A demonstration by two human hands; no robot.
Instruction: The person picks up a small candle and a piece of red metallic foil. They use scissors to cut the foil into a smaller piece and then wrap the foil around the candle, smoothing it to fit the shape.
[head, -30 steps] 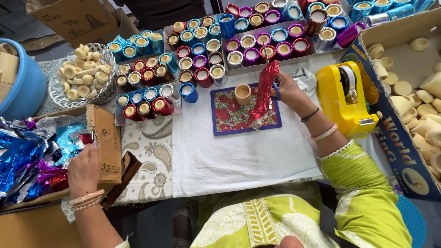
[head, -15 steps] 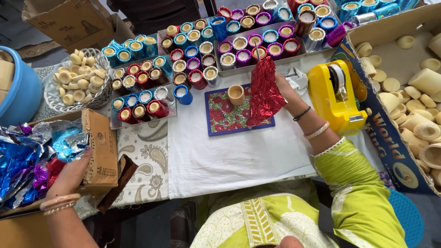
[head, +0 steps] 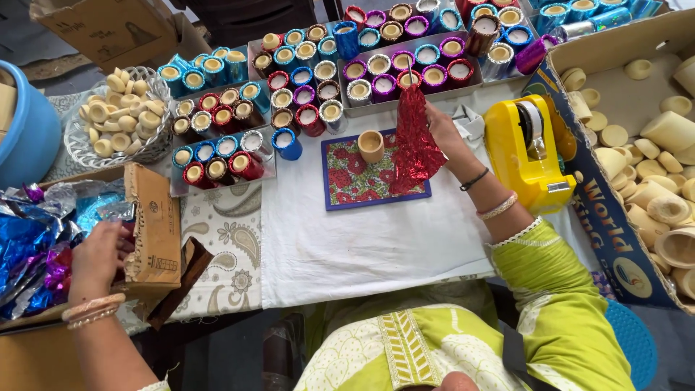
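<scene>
Two hands: right hand (head: 443, 130) pinches red foil sheet (head: 415, 141); left hand (head: 98, 257) grip unclear, fingers hidden in foil box (head: 148, 224).

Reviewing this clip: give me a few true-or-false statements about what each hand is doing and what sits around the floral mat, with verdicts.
1. The right hand holds a red foil sheet over the floral mat. True.
2. The left hand holds a roll of tape. False: it rests at the cardboard box of foil scraps, on the blue and purple foil.
3. A bare, unwrapped cup stands on the mat. True.
4. The yellow tape dispenser lies left of the mat. False: it stands right of it, beside the right forearm.
5. The wire basket holds foil-wrapped cups. False: it holds plain pale cups.
</scene>
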